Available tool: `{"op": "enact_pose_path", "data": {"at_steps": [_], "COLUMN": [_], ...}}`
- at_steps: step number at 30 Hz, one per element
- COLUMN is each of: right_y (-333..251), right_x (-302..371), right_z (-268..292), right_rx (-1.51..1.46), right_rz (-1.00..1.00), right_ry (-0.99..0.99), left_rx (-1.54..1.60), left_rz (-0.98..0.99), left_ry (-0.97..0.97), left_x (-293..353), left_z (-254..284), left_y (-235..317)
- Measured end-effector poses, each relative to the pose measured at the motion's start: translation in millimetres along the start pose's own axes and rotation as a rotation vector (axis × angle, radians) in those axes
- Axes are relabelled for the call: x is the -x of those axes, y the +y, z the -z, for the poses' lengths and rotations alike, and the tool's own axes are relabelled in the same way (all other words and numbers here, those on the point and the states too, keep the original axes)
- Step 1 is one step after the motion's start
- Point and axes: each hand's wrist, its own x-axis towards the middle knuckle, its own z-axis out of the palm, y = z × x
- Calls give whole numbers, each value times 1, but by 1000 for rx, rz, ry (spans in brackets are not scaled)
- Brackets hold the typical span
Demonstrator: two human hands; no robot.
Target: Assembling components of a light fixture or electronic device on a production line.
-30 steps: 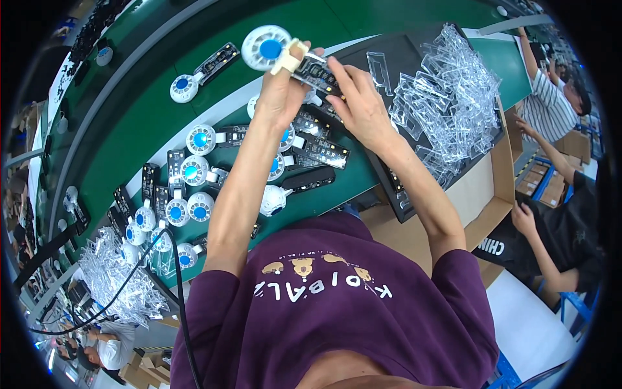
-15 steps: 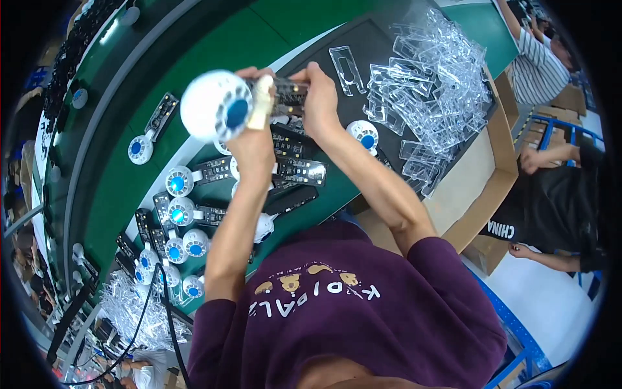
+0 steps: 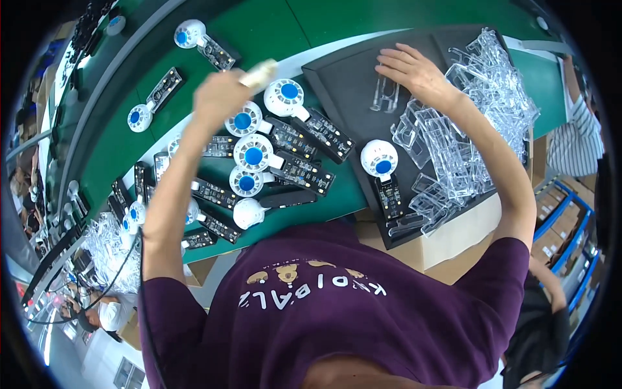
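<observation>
My left hand (image 3: 223,97) is over the green surface. A cream-coloured cover (image 3: 259,75) wraps one of its digits, while the other fingers are curled and mostly hidden. Just beyond it lies a device with a round white fan-like head (image 3: 189,34) and a black circuit-board handle (image 3: 217,53); I cannot tell whether the hand touches it. My right hand (image 3: 414,72) reaches over the black tray (image 3: 343,78), fingers stretched out on a clear plastic frame (image 3: 385,96). Beside that tray's clear parts rests another white-headed device (image 3: 380,159), its board toward me.
A heap of clear plastic frames (image 3: 479,123) covers the tray's right side. Several white-headed devices (image 3: 254,154) crowd the green table (image 3: 343,206) in front of me. Another device (image 3: 138,118) lies farther left. A black cable (image 3: 139,279) hangs at lower left.
The white-headed device that both hands held now lies on the green surface at the far left. My hands have parted; the right one has moved to the clear frame on the tray.
</observation>
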Motion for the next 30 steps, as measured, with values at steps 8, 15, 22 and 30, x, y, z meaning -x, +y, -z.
{"op": "enact_pose_path", "data": {"at_steps": [8,15,22,30], "right_y": [-62,-168,-196,-199], "right_x": [-36,-73,-112,-115], "right_z": [58,96,71,64], "right_rx": [-1130,-921,-225,-535], "right_rz": [-930,-906,-822,-803], "right_ry": [242,260,413,550], "left_rx": [336,1325,1274,1392], "left_rz": [-10,-218,-224,-316], "left_ry": [-8,250,329,554], "left_x": [0,23,56,75], "left_z": [-37,-18,7,10], "left_y": [28,21,39,37]}}
